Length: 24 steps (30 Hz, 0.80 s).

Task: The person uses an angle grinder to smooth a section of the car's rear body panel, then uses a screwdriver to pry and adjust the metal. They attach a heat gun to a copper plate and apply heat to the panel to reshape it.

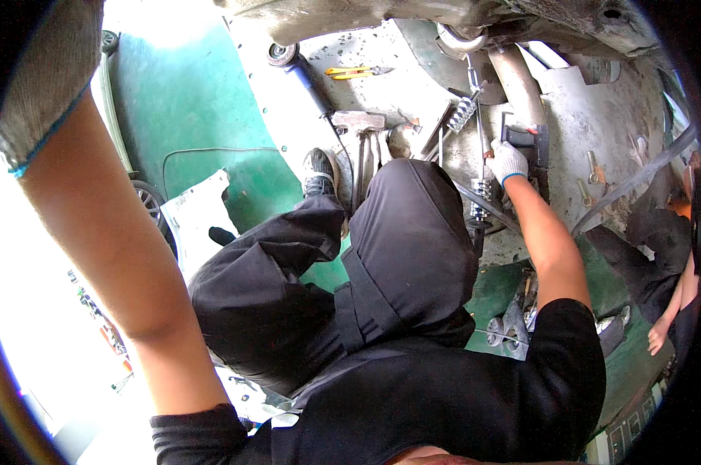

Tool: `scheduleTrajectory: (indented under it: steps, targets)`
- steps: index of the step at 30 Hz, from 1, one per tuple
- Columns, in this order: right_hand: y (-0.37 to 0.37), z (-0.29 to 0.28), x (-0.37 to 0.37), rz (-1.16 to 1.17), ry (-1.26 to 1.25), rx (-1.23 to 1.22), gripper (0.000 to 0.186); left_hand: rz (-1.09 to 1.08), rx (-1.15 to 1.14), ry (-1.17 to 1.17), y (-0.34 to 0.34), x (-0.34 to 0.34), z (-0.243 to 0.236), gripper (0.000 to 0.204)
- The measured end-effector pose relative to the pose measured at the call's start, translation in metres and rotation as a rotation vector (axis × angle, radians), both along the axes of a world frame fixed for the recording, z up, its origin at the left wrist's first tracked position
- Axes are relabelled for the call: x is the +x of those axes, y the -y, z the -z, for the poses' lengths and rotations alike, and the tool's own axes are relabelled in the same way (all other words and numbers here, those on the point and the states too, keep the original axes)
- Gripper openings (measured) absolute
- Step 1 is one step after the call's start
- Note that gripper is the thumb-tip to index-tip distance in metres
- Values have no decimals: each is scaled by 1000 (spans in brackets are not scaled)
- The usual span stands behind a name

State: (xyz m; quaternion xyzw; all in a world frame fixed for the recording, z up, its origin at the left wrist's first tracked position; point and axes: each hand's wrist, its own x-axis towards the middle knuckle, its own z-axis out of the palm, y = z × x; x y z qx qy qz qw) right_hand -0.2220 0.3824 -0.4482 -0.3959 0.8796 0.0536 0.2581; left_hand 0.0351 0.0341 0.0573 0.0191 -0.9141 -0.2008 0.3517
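Note:
My left hand (46, 74), in a grey knit glove with a blue cuff edge, is raised close at the upper left. Its fingers run out of view. On the right, my right hand (509, 161), in a white knit glove, is closed beside an upright metal rod with coil springs (481, 192). What lies in its fingers is too small to make out. Just beyond that hand is a black, frame-like tool (521, 135). A thick metal pipe (515, 81) stands past it. Overhead, at the top, hangs a worn vehicle underside (350, 17).
An angle grinder (300, 76), yellow-handled cutters (358, 72) and a hammer (360, 122) lie on the pale, dirty sheet ahead. Wrenches (593, 167) lie at right. Another person (653, 232) is at the far right, near a slanting grey bar (637, 180). A cable (211, 149) crosses the green floor.

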Motion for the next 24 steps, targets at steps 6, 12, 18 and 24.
scheduleTrajectory:
  steps: [6, 12, 18, 24]
  targets:
    - [-18, 24, 18, 173, -94, -128, 20, 95, 76, 18, -4, 32, 60, 15]
    - [-8, 27, 24, 375, -109, -108, 25, -1, 354, 703, -4, 69, 170, 8]
    - [-7, 48, 19, 478, -149, -178, 19, 74, 454, 1401, -5, 28, 292, 33]
    - [-4, 40, 29, 561, -106, -156, 25, 148, 113, 1175, -33, -65, 408, 51]
